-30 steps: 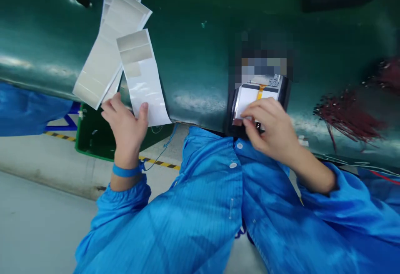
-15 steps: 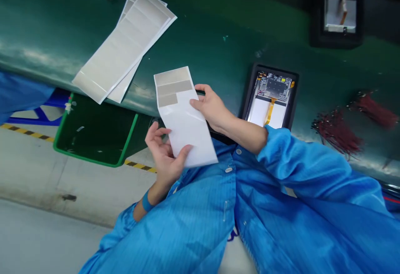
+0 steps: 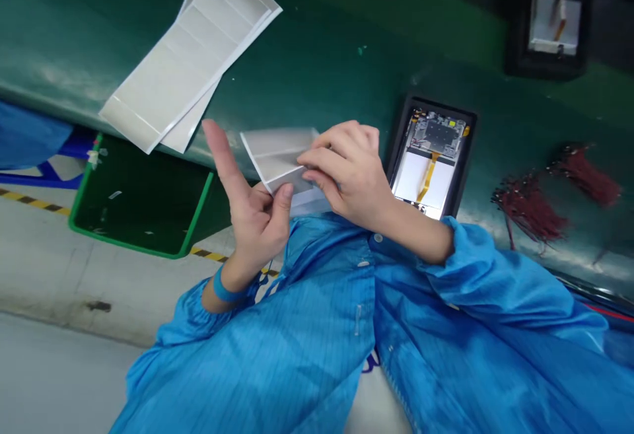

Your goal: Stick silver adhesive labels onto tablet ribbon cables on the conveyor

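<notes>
A white backing sheet with grey adhesive strips (image 3: 280, 153) is bent between my two hands, in front of the blue coat. My left hand (image 3: 260, 216) pinches its lower edge between thumb and fingers, with the index finger stretched out. At the sheet's right side my right hand (image 3: 349, 170) closes its thumb and fingertips on a grey strip; whether the strip has come off the backing cannot be made out. Right of that hand, an opened tablet-like device (image 3: 430, 163) with a circuit board and an orange ribbon cable sits in a black frame.
More strip sheets (image 3: 193, 51) lie stacked on the green table (image 3: 317, 57) at the upper left. A green bin (image 3: 139, 203) stands below the table's edge. Bundles of dark red wires (image 3: 532, 213) lie at the right. A second opened device (image 3: 555, 11) is at the upper right.
The sheet was flatter and is now bent up. My right hand has moved onto its strips, and my left hand has shifted up with its index finger extended.
</notes>
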The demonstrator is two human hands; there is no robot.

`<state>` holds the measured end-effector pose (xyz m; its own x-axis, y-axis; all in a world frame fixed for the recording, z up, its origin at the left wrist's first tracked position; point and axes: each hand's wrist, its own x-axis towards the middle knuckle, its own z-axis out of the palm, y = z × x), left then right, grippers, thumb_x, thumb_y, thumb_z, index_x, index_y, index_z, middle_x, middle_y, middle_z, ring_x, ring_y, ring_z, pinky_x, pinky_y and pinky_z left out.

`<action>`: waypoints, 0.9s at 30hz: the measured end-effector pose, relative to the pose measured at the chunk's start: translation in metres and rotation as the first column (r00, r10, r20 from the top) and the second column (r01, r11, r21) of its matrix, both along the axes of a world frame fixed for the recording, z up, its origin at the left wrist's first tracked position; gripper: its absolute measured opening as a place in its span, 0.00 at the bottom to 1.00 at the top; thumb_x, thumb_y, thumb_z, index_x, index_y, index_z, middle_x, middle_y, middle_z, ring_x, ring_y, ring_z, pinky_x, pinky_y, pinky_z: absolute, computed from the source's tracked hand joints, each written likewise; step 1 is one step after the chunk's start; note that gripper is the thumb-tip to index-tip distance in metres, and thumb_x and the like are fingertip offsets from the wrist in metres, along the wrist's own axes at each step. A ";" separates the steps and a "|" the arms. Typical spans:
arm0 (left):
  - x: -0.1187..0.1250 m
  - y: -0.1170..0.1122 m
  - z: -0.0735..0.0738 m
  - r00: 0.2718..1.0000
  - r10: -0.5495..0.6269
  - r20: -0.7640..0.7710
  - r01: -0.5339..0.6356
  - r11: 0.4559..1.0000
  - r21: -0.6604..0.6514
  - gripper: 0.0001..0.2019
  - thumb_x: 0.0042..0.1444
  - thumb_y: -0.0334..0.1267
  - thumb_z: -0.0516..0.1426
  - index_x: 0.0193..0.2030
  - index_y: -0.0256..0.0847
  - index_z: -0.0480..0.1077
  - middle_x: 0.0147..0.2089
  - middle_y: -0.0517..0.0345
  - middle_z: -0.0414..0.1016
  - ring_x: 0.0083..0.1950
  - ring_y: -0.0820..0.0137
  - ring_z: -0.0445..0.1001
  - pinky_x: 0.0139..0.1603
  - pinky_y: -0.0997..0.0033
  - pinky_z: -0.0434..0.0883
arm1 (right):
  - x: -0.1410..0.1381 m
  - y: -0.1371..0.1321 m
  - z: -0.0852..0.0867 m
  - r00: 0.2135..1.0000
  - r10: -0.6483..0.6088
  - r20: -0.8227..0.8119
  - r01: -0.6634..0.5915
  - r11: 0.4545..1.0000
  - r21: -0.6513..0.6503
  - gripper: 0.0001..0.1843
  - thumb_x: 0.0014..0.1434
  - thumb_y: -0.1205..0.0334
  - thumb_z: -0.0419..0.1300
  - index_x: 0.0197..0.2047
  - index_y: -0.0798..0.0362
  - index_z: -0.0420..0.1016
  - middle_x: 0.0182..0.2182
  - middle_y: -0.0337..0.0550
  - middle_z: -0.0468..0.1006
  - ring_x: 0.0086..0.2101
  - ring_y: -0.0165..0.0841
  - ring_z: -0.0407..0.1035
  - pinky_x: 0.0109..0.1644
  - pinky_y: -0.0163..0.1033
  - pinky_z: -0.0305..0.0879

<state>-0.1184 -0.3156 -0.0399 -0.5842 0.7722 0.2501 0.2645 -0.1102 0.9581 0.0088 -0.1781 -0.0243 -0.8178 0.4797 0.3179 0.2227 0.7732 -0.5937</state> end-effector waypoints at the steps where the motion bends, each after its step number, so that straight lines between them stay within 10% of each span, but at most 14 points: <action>1: 0.000 0.000 0.000 1.000 -0.004 0.011 0.004 1.000 -0.008 0.41 0.68 0.49 0.65 0.82 0.58 0.50 0.86 0.48 0.37 0.49 0.66 0.83 0.39 0.68 0.80 | 0.000 0.001 0.001 1.000 0.014 0.013 -0.014 1.000 0.002 0.15 0.77 0.52 0.51 0.50 0.44 0.79 0.47 0.46 0.79 0.54 0.45 0.68 0.62 0.56 0.56; 5: -0.006 0.002 -0.004 0.999 0.007 0.048 -0.002 0.994 -0.110 0.19 0.67 0.48 0.66 0.61 0.45 0.78 0.51 0.52 0.83 0.35 0.72 0.77 0.32 0.73 0.73 | 0.004 0.000 0.002 1.000 0.008 -0.002 -0.008 0.998 -0.056 0.17 0.79 0.53 0.50 0.51 0.46 0.80 0.43 0.44 0.81 0.47 0.40 0.71 0.58 0.50 0.57; 8: -0.005 0.005 -0.003 0.996 0.085 0.002 -0.084 0.988 -0.127 0.10 0.68 0.47 0.66 0.46 0.44 0.83 0.35 0.57 0.80 0.30 0.74 0.73 0.29 0.74 0.69 | 0.006 -0.002 0.003 0.999 -0.026 -0.033 0.022 0.993 -0.118 0.18 0.79 0.50 0.51 0.48 0.47 0.80 0.40 0.43 0.82 0.44 0.39 0.71 0.56 0.48 0.59; 20: -0.003 0.026 0.004 0.998 0.050 0.036 -0.048 0.998 -0.043 0.20 0.71 0.58 0.59 0.49 0.43 0.81 0.37 0.55 0.79 0.33 0.70 0.75 0.29 0.68 0.68 | 0.003 -0.004 -0.004 0.981 -0.150 -0.120 0.144 0.988 -0.056 0.16 0.77 0.55 0.49 0.43 0.47 0.76 0.50 0.50 0.76 0.54 0.47 0.68 0.60 0.59 0.61; 27: -0.122 0.099 -0.034 0.993 0.044 -0.109 -0.042 0.999 0.026 0.19 0.63 0.54 0.64 0.43 0.38 0.78 0.29 0.62 0.67 0.27 0.78 0.66 0.26 0.76 0.63 | 0.023 0.023 0.019 0.879 -0.422 -0.222 0.364 0.894 -0.259 0.12 0.78 0.53 0.50 0.45 0.47 0.71 0.46 0.48 0.73 0.51 0.40 0.70 0.52 0.48 0.73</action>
